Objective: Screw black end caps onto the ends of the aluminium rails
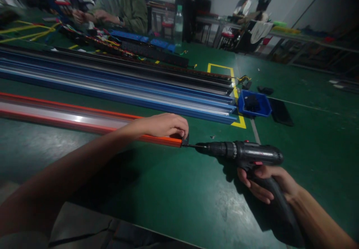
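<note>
My right hand (266, 183) is wrapped round the grip of a black cordless drill (246, 152), held level with its long bit pointing left. The bit's tip meets a small black end piece (185, 141) at the right end of an orange-red metal profile (161, 140). My left hand (168, 124) lies over that end of the profile, its fingers curled down onto the end piece and partly hidden. Whether a screw sits at the bit's tip is too small to tell.
Several blue and black profiles (168, 99) lie beyond the orange one. A blue bin (263, 111) with black parts stands by their right ends, beside a dark flat object (280, 112). Farther back are a bottle (178, 26), wiring, and a person in a green sleeve (134, 7).
</note>
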`<move>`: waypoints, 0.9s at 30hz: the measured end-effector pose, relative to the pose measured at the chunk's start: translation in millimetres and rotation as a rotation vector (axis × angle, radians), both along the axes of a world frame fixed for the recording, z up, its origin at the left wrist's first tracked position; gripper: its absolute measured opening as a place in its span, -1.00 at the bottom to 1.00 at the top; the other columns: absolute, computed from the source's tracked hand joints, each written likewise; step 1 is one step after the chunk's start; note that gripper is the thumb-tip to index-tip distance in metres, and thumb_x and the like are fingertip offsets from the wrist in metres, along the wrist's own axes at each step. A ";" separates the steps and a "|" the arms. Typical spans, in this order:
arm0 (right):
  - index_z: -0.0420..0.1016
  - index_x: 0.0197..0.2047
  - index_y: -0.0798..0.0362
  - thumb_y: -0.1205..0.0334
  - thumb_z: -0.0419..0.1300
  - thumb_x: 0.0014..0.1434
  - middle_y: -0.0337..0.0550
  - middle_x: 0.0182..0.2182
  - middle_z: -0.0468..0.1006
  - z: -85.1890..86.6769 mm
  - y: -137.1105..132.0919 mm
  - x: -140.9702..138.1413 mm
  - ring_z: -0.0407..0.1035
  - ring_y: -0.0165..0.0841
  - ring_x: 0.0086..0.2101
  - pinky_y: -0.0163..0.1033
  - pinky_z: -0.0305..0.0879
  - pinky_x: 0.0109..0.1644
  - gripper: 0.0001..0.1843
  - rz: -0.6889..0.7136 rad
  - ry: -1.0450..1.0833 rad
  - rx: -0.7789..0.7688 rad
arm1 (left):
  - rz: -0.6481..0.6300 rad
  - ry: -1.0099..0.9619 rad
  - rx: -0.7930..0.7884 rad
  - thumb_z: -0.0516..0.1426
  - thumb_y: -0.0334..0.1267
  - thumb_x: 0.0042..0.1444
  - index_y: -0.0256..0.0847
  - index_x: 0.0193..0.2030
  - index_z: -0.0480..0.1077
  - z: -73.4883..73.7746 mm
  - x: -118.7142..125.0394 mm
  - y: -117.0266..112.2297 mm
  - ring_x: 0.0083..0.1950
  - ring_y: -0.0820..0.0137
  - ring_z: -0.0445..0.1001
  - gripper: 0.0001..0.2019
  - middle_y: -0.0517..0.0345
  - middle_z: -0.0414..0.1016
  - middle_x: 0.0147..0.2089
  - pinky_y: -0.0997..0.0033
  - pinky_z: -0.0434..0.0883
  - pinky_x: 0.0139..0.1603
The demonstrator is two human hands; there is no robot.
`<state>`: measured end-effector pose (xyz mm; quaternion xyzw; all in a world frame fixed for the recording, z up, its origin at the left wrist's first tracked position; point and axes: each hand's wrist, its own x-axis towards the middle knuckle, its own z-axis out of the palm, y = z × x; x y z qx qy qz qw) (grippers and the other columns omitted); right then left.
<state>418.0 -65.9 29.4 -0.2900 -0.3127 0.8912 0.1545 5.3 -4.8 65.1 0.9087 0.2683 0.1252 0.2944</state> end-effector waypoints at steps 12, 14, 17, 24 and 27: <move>0.68 -0.22 0.24 0.11 0.28 0.12 0.02 -0.44 0.56 -3.7 1.0 1.1 0.18 -0.57 -0.74 -0.40 0.32 -0.63 -0.67 -0.012 -0.055 -0.035 | -0.011 -0.021 -0.002 0.07 -0.39 0.35 -0.16 -0.17 0.56 0.3 -0.2 -0.5 -0.07 0.41 0.53 -0.78 0.09 0.60 -0.09 0.45 0.37 -0.01; 0.67 -0.21 0.24 0.11 0.27 0.15 -0.03 -0.48 0.54 -4.4 0.4 0.9 0.16 -0.57 -0.74 -0.41 0.31 -0.63 -0.67 -0.015 -0.041 -0.026 | -0.008 -0.021 -0.006 0.08 -0.41 0.34 -0.17 -0.18 0.56 0.9 0.4 -0.7 -0.08 0.41 0.53 -0.78 0.08 0.60 -0.10 0.44 0.37 -0.01; 0.64 -0.20 0.26 0.12 0.23 0.20 -0.13 -0.55 0.48 -7.2 0.3 2.1 0.16 -0.57 -0.73 -0.42 0.34 -0.59 -0.67 0.008 0.001 -0.018 | -0.008 -0.024 -0.009 0.08 -0.42 0.33 -0.18 -0.21 0.56 3.6 2.1 -1.1 -0.10 0.41 0.52 -0.78 0.09 0.60 -0.13 0.42 0.37 -0.03; 0.62 -0.18 0.27 0.12 0.20 0.22 -0.12 -0.50 0.51 -20.7 1.3 8.2 0.21 -0.57 -0.72 -0.42 0.36 -0.59 -0.65 -0.005 0.040 -0.036 | -0.006 -0.002 -0.013 0.05 -0.43 0.33 -0.18 -0.22 0.56 6.6 4.3 -1.7 -0.08 0.40 0.51 -0.76 0.07 0.60 -0.10 0.40 0.37 -0.01; 0.62 -0.17 0.29 0.11 0.21 0.20 -0.05 -0.43 0.55 -22.9 1.8 8.2 0.23 -0.58 -0.71 -0.43 0.35 -0.59 -0.64 -0.007 0.031 -0.022 | -0.003 -0.001 -0.011 0.04 -0.44 0.33 -0.19 -0.20 0.55 6.5 4.6 -1.7 -0.08 0.41 0.51 -0.75 0.06 0.59 -0.10 0.40 0.37 -0.02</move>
